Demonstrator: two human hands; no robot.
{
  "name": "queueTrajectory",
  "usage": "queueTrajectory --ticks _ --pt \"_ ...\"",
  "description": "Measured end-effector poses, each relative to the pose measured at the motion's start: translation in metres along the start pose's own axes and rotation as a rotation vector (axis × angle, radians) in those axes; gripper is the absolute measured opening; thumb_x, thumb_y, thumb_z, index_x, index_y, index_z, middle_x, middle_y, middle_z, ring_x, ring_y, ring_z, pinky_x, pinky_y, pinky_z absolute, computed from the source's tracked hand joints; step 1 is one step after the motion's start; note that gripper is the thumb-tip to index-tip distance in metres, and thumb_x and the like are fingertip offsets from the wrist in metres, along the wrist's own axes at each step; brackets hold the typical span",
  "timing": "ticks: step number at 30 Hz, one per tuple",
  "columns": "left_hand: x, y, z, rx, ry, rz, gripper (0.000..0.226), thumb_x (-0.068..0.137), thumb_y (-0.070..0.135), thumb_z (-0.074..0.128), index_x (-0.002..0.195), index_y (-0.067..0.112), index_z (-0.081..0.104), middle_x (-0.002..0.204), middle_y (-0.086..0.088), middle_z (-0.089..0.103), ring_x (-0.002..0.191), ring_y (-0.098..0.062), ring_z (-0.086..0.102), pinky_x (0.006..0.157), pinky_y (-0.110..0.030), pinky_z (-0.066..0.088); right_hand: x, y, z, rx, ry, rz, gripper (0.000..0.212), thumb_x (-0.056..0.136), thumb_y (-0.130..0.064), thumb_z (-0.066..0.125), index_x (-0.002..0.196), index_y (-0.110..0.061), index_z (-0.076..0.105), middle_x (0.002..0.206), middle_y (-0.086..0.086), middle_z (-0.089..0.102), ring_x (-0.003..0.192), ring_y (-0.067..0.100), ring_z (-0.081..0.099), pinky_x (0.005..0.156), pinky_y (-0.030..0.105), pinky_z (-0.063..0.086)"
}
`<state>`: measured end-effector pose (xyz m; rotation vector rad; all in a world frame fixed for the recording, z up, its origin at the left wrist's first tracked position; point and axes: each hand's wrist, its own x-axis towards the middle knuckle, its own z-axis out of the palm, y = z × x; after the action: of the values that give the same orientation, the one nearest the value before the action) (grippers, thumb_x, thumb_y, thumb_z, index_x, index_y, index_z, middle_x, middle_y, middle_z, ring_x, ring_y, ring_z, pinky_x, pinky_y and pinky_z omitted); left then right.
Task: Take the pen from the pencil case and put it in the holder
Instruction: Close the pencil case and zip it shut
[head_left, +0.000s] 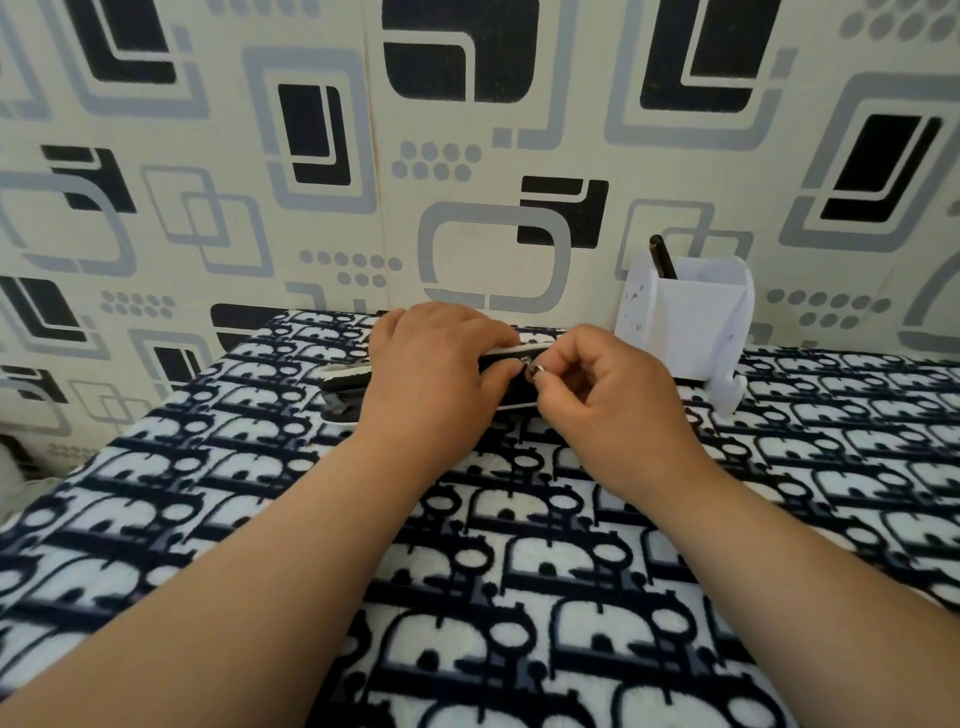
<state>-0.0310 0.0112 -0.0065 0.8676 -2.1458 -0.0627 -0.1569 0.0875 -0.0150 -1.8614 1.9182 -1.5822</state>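
On the desk (519, 597) — covered in a navy-and-white letter-pattern cloth whose wording I cannot make out — both forearms reach forward. Left hand (436, 364) lies closed over the black pencil case (345, 382), holding it down. Right hand (597, 384) pinches the metal zipper pull (534, 368). Beyond, by the patterned wall (311, 182), a white holder (685, 317) with one dark pen (662, 257) standing inside.
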Motion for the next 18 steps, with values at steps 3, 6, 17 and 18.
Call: queueTrajectory --ticks 3,6,17,18 --pt "0.0 -0.001 0.001 -0.01 0.013 -0.018 0.016 0.08 0.03 0.065 0.095 0.026 0.069 0.102 0.004 0.068 0.109 -0.02 0.051 0.095 -0.034 0.02 0.001 0.002 -0.001 -0.027 0.037 0.021 0.013 0.077 -0.013 0.061 0.067 -0.019 0.056 0.052 -0.011 0.053 0.049 0.002 0.048 0.049 0.011 0.04" --pt "0.0 -0.001 0.002 -0.014 0.016 -0.031 0.012 0.08 0.031 0.065 0.092 0.028 0.069 0.101 0.008 0.067 0.108 -0.017 0.049 0.09 -0.027 0.015 0.003 0.004 -0.002 -0.087 0.087 0.051 0.012 0.076 -0.015 0.061 0.066 -0.02 0.056 0.053 -0.011 0.054 0.052 0.001 0.049 0.047 0.012 0.04" --pt "0.0 -0.006 0.0 -0.057 0.009 -0.056 0.007 0.081 0.029 0.065 0.088 0.029 0.067 0.097 0.014 0.059 0.107 -0.014 0.046 0.091 -0.027 0.013 0.008 0.011 -0.01 -0.164 0.178 0.16 0.009 0.076 -0.014 0.057 0.067 -0.017 0.057 0.06 -0.004 0.059 0.056 0.014 0.053 0.054 0.031 0.048" --pt "0.0 -0.006 0.0 -0.059 0.007 -0.054 0.007 0.081 0.029 0.065 0.088 0.029 0.067 0.097 0.015 0.059 0.107 -0.014 0.046 0.09 -0.026 0.012 0.008 0.011 -0.01 -0.17 0.18 0.159 0.009 0.076 -0.014 0.057 0.067 -0.017 0.057 0.061 -0.004 0.06 0.057 0.015 0.054 0.055 0.032 0.048"
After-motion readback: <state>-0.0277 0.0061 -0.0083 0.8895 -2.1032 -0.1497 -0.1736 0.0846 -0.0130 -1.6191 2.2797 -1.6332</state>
